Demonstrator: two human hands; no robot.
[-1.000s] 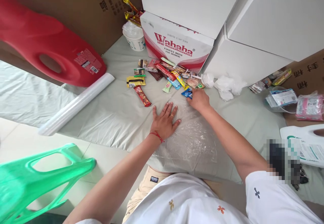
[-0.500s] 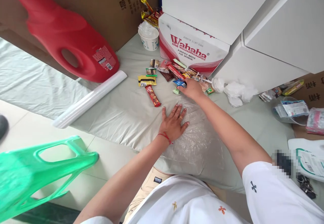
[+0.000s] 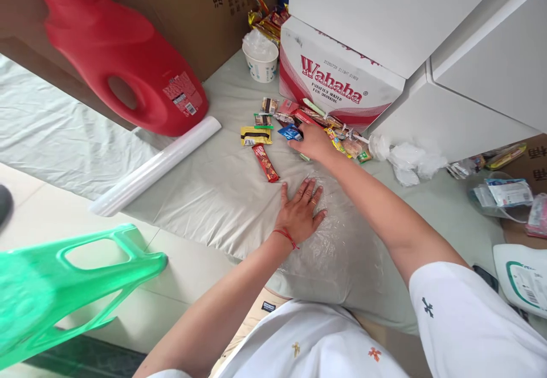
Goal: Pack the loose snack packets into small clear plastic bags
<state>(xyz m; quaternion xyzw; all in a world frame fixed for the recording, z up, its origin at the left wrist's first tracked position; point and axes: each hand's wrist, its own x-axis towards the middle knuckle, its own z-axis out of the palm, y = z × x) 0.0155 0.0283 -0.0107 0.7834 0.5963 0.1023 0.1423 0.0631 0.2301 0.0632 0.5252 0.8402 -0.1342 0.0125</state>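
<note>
Head view shows the right hand with its fingers closed on a small blue packet, at the left part of a heap of wrapped snacks in front of the white and red carton. Thumb and fingertips grip the packet's right end, and its left end sticks out. The left hand lies palm down with fingers spread, partly on a clear plastic film that rests on the pale green cloth.

The packet probably weighs very little. Its shiny wrapper looks smooth and somewhat slippery, so a light pinch with the finger pads seems enough. How firm the contents are cannot be told; if they are brittle, a hard squeeze across the middle may crack them, and an end is the safer hold. The red bar, lying near the yellow packet, looks longer and stiffer, and suits a grip across its width. The film appears thin and limp, likely to slide or crease unless a flat palm steadies it
</note>
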